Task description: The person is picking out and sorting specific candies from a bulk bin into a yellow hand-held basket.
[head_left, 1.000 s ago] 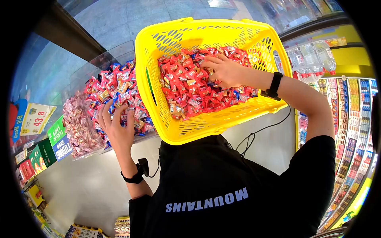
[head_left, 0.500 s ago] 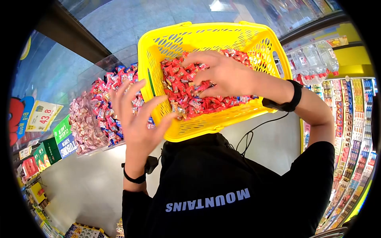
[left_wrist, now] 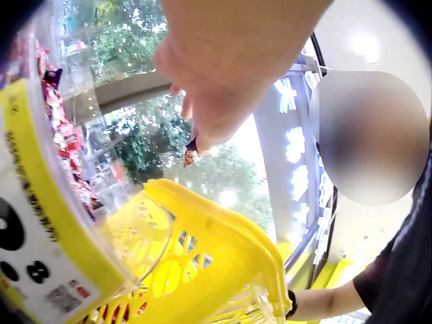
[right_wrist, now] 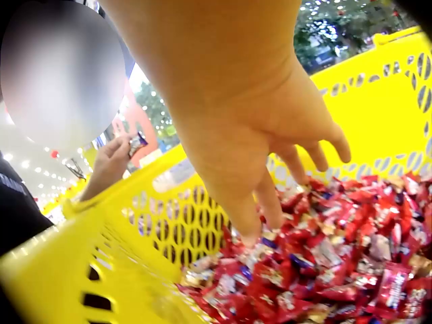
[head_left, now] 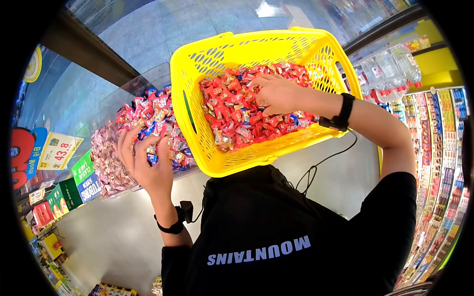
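Observation:
A yellow shopping basket [head_left: 227, 166] holds a thick layer of red-wrapped candies [head_left: 232, 111] with some blue and gold ones among them. Inside it, my right hand [head_left: 280, 96] reaches down with fingers spread, fingertips at the candies. Left of the basket, a clear bin [head_left: 111, 103] is filled with red, blue and pink wrapped candies [head_left: 143, 111]. My left hand [head_left: 148, 165] is over this bin in the head view. A single wrapped candy [left_wrist: 190, 155] with a dark end is pinched in its fingers, seen in both wrist views.
A price sign [head_left: 58, 152] and green boxes [head_left: 64, 192] stand at the left. To the right are clear bottles [head_left: 390, 69] and long shelves of small packs [head_left: 434, 148]. A black cable [head_left: 312, 172] hangs below the basket.
My left hand rose toward the basket's left rim, then moved back left over the bin. My right hand lifted above the candies in the basket and came down to them again.

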The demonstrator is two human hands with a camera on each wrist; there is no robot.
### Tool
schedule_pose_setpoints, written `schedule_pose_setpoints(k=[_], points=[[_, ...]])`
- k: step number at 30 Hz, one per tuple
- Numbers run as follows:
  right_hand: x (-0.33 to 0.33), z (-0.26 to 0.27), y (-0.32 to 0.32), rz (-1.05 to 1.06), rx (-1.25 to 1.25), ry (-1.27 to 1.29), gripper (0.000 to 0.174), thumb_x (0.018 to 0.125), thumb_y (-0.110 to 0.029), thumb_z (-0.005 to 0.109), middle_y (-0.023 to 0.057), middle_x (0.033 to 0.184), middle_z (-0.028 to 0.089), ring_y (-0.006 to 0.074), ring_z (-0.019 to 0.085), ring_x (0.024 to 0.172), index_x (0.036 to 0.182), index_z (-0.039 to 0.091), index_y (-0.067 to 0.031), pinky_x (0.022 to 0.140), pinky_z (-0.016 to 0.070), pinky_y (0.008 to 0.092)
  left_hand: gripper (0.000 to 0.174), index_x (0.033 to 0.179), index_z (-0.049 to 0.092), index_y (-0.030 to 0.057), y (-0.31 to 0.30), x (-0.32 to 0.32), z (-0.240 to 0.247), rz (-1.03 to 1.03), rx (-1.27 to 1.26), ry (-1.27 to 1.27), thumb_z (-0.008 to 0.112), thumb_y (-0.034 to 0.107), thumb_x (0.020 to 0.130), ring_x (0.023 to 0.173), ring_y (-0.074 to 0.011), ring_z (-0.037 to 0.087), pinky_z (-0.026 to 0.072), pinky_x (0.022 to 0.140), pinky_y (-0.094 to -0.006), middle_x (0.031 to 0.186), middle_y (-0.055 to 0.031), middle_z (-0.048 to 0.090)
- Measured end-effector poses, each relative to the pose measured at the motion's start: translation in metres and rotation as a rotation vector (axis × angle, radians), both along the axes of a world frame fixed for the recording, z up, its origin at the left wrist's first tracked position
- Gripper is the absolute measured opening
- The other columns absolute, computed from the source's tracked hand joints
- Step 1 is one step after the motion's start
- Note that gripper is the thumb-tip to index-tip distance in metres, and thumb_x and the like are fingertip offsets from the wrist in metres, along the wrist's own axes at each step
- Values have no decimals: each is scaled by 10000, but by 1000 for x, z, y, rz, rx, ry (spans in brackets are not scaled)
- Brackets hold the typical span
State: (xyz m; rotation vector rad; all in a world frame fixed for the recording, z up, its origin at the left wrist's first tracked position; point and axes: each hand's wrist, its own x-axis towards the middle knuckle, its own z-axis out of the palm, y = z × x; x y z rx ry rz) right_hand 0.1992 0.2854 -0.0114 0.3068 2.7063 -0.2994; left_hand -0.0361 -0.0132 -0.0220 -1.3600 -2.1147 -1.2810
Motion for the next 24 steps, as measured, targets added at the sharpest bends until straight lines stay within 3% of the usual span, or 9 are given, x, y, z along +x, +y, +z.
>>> schedule_pose_setpoints(k=[1, 5, 11, 12, 15, 18, 20, 21, 24], points=[[0, -8, 3, -37, 16, -132, 277, 800, -347, 870, 172, 1522, 535, 392, 459, 1459, 970, 822, -134, 1154, 436, 544, 194, 931, 778, 158, -8, -5, -9, 37, -20, -23, 920, 183, 801, 1392, -348, 527, 299, 1219, -593, 1355, -53, 666], [6, -54, 11, -48, 94, -143, 265, 768, -334, 880, 157, 1515, 543, 376, 470, 1443, 968, 828, -168, 1129, 449, 557, 182, 938, 774, 142, -27, -10, -48, 145, -248, 52, 906, 203, 828, 1390, -373, 520, 315, 1216, -566, 1382, -65, 650], [-6, -41, 21, 29, 114, -137, 240, 764, -307, 870, 173, 1461, 581, 371, 523, 1393, 947, 828, -157, 1099, 477, 542, 213, 1007, 784, 130, -23, 1, -49, 107, -303, 14, 891, 215, 843, 1428, -401, 473, 277, 1236, -596, 1411, -105, 629], [-17, -26, 27, 52, 70, -194, 250, 777, -285, 860, 190, 1458, 598, 376, 538, 1386, 974, 828, -134, 1107, 485, 502, 208, 1016, 784, 129, -22, 1, -41, 99, -283, 7, 884, 208, 851, 1428, -404, 474, 276, 1237, -595, 1416, -106, 627], [-25, 29, 25, -49, -40, -13, 261, 806, -258, 846, 195, 1493, 591, 385, 555, 1376, 1024, 827, -115, 1123, 483, 477, 232, 1063, 781, 133, -16, 1, -17, 29, -186, -13, 861, 194, 854, 1418, -401, 484, 277, 1238, -605, 1427, -107, 625], [-27, 79, 2, 29, -162, 401, 210, 864, -174, 848, 133, 1548, 570, 388, 526, 1432, 1070, 822, -145, 1170, 473, 463, 330, 1119, 776, 145, -6, 4, 8, -114, -111, -14, 879, 235, 819, 1414, -400, 486, 262, 1241, -626, 1424, -109, 619], [-35, 91, -11, 298, -137, 671, 218, 859, -187, 858, 115, 1524, 588, 373, 518, 1444, 1069, 817, -147, 1167, 483, 454, 357, 1132, 773, 107, 3, 13, 27, -229, -126, 18, 864, 254, 820, 1428, -412, 484, 274, 1245, -606, 1467, -140, 594], [-39, 93, -23, 328, -158, 726, 221, 840, -181, 853, 97, 1520, 589, 366, 528, 1430, 1058, 823, -155, 1171, 476, 464, 373, 1139, 772, 88, 8, 18, 34, -288, -135, 35, 856, 263, 821, 1435, -418, 483, 280, 1247, -596, 1489, -155, 582], [-50, 93, -58, 461, -158, 854, 238, 801, -174, 856, 63, 1497, 602, 347, 554, 1401, 1038, 832, -173, 1166, 475, 492, 403, 1117, 782, 154, 20, 28, 39, -429, -131, -20, 902, 319, 770, 1450, -405, 456, 212, 1262, -645, 1442, -111, 600]])
